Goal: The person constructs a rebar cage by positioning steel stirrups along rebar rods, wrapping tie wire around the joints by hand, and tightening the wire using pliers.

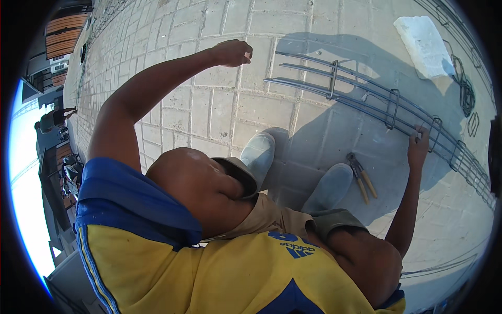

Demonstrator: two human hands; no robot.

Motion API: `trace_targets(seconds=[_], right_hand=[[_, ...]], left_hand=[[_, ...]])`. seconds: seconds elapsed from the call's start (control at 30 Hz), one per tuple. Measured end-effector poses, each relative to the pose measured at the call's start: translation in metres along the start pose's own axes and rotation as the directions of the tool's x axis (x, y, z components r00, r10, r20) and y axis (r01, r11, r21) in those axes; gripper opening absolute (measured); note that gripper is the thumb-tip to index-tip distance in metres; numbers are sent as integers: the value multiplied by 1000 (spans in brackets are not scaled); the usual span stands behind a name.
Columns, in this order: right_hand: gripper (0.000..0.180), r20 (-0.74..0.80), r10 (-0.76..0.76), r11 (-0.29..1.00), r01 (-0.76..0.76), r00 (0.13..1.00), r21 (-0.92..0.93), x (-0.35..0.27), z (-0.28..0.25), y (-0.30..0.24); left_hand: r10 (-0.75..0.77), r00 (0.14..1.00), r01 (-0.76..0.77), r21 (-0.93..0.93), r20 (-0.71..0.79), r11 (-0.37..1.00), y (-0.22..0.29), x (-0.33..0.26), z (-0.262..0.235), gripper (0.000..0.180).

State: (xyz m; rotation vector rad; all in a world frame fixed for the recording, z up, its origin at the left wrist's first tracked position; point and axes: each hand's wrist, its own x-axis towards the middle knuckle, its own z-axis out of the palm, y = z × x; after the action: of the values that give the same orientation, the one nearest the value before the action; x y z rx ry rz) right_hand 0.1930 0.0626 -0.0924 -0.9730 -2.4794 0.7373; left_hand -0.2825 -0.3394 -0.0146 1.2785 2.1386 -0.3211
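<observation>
Your left hand [231, 52] is raised out over the paving stones [219, 112], curled into a loose fist; whether anything thin is pinched inside it cannot be told. It hangs just left of the near ends of the steel bars, not touching them. Below it, your two grey boots [259, 154] stand side by side on the pavement, with your bent knees showing above the yellow and blue shirt [209, 272].

The cage of steel bars [361, 94] lies flat on the ground, running from the middle of the view away to the right edge, with several wire loops [333, 78] wrapped around the long rods. A pair of pincers [360, 175] with pale handles lies on the pavement just right of your right boot, between the boot and the cage. Your right hand [418, 146] is clasped on the nearest rod of the cage, fingers wrapped over it beside one of the loops. A white slab [426, 44] lies beyond the cage, well apart.
</observation>
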Motion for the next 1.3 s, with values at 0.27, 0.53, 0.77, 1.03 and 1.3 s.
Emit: trace_targets(seconds=[0.27, 0.53, 0.77, 1.03, 1.3], right_hand=[[25, 446, 112, 989, -56, 888, -135, 39, 1, 17], [21, 392, 80, 996, -59, 917, -65, 29, -6, 20], [19, 366, 110, 994, -109, 924, -24, 16, -14, -5], [16, 262, 82, 997, -80, 961, -19, 10, -23, 5], [9, 255, -28, 999, 19, 967, 38, 8, 22, -21]], left_hand=[[24, 974, -112, -385, -227, 916, 49, 7, 91, 24], [35, 993, -71, -334, -112, 940, 45, 20, 81, 21], [229, 970, -241, -444, -81, 863, 19, 25, 81, 19], [290, 934, -159, -481, 210, 862, 33, 43, 40, 36], [242, 970, -212, -563, -22, 799, 69, 8, 76, 48]])
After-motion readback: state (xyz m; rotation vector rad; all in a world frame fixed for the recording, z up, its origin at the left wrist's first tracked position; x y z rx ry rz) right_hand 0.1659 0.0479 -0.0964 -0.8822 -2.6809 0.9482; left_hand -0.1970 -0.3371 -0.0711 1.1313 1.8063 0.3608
